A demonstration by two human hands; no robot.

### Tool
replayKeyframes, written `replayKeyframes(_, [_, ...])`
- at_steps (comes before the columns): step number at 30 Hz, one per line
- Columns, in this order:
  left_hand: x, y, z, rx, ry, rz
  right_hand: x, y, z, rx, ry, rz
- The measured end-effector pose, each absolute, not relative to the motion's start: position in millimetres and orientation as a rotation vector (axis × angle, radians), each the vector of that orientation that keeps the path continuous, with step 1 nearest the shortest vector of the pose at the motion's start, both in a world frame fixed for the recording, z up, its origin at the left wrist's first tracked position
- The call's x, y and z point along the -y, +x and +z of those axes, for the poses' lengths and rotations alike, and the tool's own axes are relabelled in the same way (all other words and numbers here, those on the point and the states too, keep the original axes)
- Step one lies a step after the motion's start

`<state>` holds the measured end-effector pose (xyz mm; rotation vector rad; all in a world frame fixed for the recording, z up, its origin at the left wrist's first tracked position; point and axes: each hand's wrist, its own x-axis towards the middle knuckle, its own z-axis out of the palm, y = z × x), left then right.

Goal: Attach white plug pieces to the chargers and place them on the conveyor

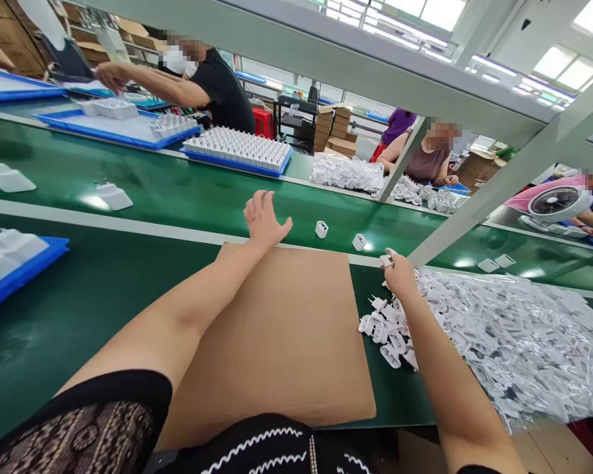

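Observation:
My left hand reaches over the green belt with its fingers spread and nothing in them. Just to its right, a white charger housing stands on the belt, with a second housing farther along. My right hand pinches a small white plug piece above a loose heap of white plug pieces. Below my arms lies a flat brown cardboard sheet on the green bench.
A clear plastic bag full of white pieces covers the right side. Blue trays of white chargers stand left and across the belt. A slanted metal post rises beside my right hand. Co-workers sit opposite, near a pink fan.

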<state>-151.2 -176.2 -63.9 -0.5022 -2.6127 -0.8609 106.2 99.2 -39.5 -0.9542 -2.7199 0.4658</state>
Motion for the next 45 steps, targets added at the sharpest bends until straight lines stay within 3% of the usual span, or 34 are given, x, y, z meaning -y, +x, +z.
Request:
replayKeyframes(3, [134,-138,-67,2.652,-0.816,-0.928,-63,119,-42,2.461,-0.79,1.181])
replayKeyframes(6, [93,-131,-69,2.889,-0.661,-1.08,-20,137,-44,2.114,-0.628,1.785])
replayKeyframes(12, [85,-127,-66,2.941,-0.776,-1.231,28,172,-30,1.85,-0.606,2.16])
replayKeyframes(22, [232,1,-75,2.615,-1.722,-1.316,50,159,-32,2.221,-0.371,1.907])
replayKeyframes(31, [265,35,-105,2.473,-1.452,-1.728,65,139,-56,2.216,-0.385,2.099])
replayKeyframes(39, [263,31,-108,2.439,-1.44,-1.838,71,141,-46,2.454,-0.156,1.464])
replayKeyframes(45, [264,28,-109,2.42,-1.479,-1.843,75,139,-21,2.733,0.211,0.742])
